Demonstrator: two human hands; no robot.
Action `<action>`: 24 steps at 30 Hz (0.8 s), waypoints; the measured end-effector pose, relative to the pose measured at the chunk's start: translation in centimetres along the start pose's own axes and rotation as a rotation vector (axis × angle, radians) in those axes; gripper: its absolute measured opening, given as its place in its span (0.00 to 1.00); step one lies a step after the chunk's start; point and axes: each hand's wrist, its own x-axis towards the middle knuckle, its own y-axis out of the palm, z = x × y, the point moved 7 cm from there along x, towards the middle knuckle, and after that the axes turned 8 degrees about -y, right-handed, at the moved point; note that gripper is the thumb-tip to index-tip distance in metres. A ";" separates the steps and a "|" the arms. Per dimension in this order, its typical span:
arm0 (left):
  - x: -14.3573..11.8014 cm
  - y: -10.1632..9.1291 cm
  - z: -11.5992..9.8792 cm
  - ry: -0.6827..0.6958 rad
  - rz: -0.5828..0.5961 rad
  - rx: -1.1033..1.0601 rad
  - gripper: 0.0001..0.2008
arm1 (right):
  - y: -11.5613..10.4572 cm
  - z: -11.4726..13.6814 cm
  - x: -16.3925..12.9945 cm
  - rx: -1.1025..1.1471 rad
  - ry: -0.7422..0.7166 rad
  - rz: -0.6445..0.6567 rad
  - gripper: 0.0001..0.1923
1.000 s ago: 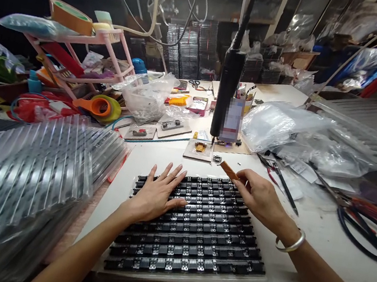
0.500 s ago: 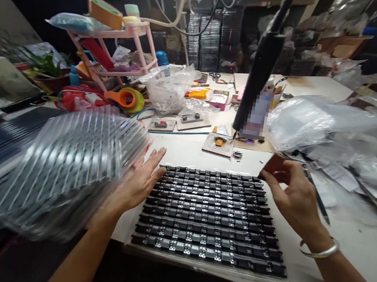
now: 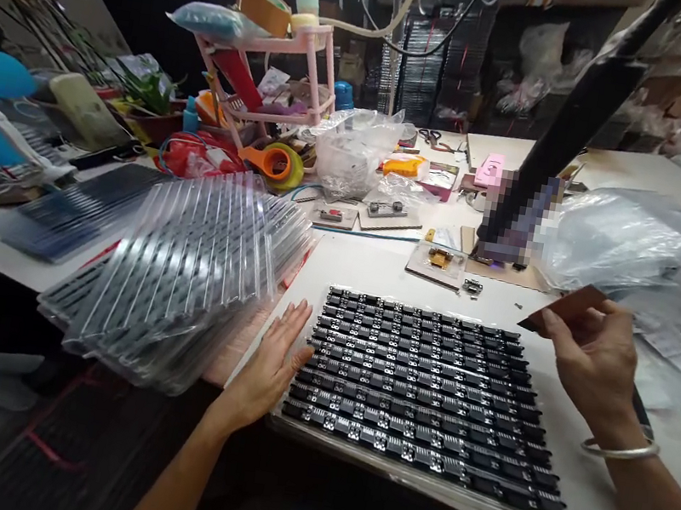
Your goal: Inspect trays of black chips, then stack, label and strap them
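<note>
Component tray (image 3: 421, 477): left grip (image 3: 270, 364) uncurled, empty, palm-down at edge; right grip (image 3: 601, 370) pinches brown card (image 3: 570, 307).

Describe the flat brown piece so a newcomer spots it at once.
Find the white table, then the tray of black parts at its near edge. By the tray's far right corner is the right hand. It pinches the flat brown piece, its colour unlike the clear plastic bags beyond.

A clear plastic tray (image 3: 422, 479) lies flat, slightly askew, at lower centre, its rows filled with black, silver-pinned components (image 3: 423, 389). At right, the right hand (image 3: 599, 361) pinches a thin, stiff brown card (image 3: 573, 304), raised and tilted.
</note>
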 end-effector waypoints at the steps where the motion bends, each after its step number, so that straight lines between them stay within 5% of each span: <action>1: -0.4 0.4 0.0 0.007 0.021 0.035 0.32 | 0.0 -0.3 0.0 0.032 0.009 -0.013 0.25; 9: -1.8 2.0 -1.2 0.090 0.118 0.225 0.39 | -0.3 -0.9 -0.1 0.091 0.035 -0.066 0.26; 18: -1.9 0.9 -1.0 0.015 -0.005 0.035 0.29 | -0.3 1.0 0.0 0.213 0.058 -0.126 0.23; 24: -2.5 0.5 -2.5 0.053 -0.046 0.069 0.25 | 0.0 2.2 -0.3 0.304 0.101 -0.036 0.24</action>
